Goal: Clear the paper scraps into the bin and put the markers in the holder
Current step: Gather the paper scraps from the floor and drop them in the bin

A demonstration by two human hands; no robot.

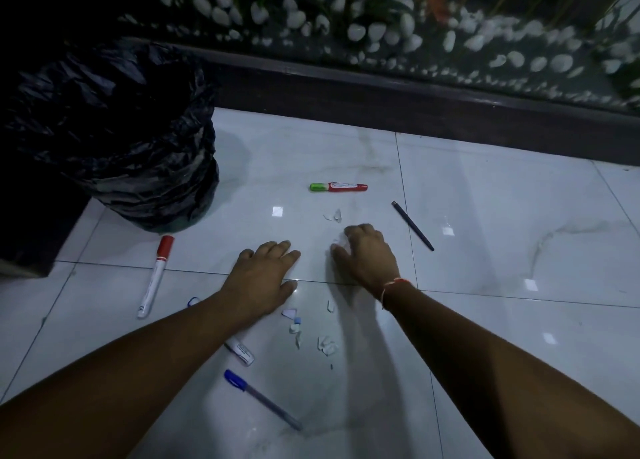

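here the right hand (pixel 367 254) is curled over a small wad of paper scraps (pixel 341 242) on the floor (pixel 485 216), its grip closed around them, while the left hand (pixel 265 271) lies flat and released beside it. more scraps (pixel 325 344) sit loose between the forearms, near the body. they look feather-light, limp and easily scattered, so pinching or sweeping them together should suit best. the bin (pixel 114 129) stands far left; a red marker (pixel 156 275) lies near it. no holder is visible.
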